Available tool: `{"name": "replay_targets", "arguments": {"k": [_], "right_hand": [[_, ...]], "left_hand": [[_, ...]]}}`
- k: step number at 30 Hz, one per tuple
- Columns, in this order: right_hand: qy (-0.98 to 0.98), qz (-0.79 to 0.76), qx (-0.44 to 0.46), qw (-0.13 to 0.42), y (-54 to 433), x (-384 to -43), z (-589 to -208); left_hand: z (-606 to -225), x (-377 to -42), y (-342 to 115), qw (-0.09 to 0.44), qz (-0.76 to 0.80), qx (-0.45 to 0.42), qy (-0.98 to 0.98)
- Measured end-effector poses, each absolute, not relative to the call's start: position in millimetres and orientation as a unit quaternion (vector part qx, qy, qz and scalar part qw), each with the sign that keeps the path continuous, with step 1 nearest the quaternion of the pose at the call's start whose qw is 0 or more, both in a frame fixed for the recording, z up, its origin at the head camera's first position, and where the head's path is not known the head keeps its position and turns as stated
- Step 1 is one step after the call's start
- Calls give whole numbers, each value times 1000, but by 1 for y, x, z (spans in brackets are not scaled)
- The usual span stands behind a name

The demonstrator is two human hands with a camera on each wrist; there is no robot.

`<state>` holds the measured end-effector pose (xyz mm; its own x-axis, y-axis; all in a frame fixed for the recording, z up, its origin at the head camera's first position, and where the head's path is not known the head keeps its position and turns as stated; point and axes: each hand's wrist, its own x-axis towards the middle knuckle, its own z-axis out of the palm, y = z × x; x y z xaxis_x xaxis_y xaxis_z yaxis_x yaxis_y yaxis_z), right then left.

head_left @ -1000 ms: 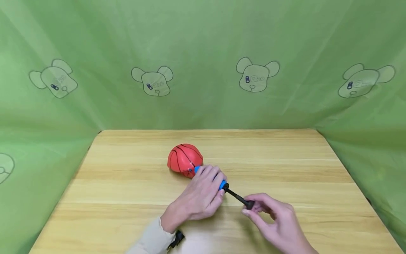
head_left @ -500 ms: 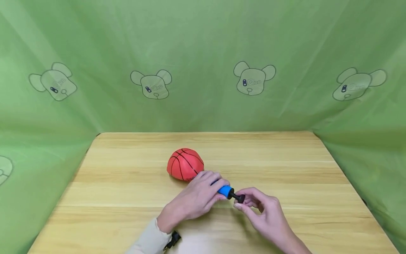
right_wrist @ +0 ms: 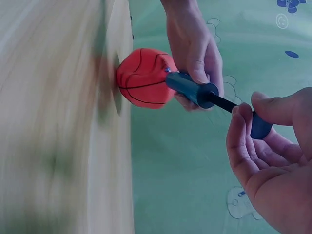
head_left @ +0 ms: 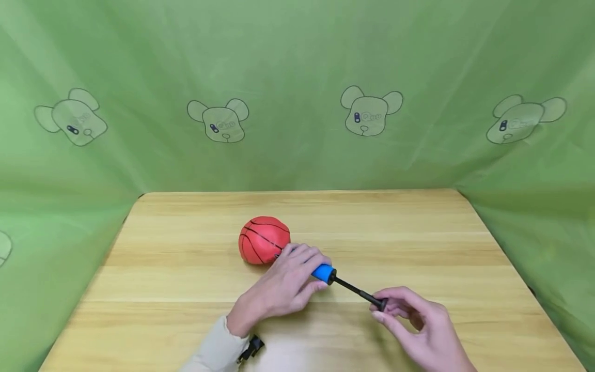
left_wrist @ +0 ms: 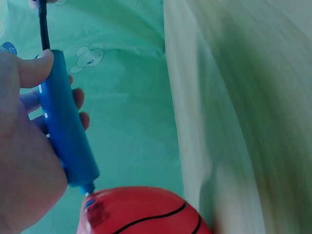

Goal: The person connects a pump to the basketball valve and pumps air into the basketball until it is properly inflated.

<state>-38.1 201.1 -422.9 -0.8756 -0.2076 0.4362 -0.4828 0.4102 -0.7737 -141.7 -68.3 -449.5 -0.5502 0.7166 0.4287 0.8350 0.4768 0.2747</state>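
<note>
My left hand (head_left: 290,281) grips the blue barrel of a hand pump (left_wrist: 70,122), its fingers wrapped round it. The pump's nozzle end meets a red toy basketball (head_left: 264,240) with black lines, at a spot with a small blue mark seen in the left wrist view. The ball looks partly deflated, with dents in its side in the right wrist view. My right hand (head_left: 420,323) pinches the black knob of the pump's plunger (head_left: 355,290) between thumb and fingers. The plunger rod is drawn well out of the barrel.
The ball rests on a light wooden table (head_left: 395,232). A green cloth (head_left: 297,62) printed with bear heads rises behind and at both sides. A black strap piece (head_left: 251,349) shows beside the left sleeve (head_left: 218,346).
The right hand pushed the plunger into the barrel, then drew it back out to the lower right. The ball has turned slightly and shifted a little left; the left hand kept its grip.
</note>
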Motion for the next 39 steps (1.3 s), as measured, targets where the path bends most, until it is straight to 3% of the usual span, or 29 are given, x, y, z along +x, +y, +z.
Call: {"name": "replay_targets", "arguments": {"k": [6, 13, 22, 28, 39], "right_hand": [[-816, 516, 227, 129, 184, -55, -431], [-812, 489, 264, 180, 157, -79, -441], [-811, 510, 242, 152, 175, -58, -430], [-823, 493, 229, 163, 196, -39, -421], [-801, 514, 262, 158, 165, -74, -437]], "left_hand": [[-453, -140, -63, 140, -223, -448, -854], [-455, -141, -64, 146, -241, -452, -846], [-455, -143, -65, 131, -249, -463, -840], [-454, -142, -62, 139, -240, -457, -845], [-458, -139, -59, 162, -245, -448, -845]]}}
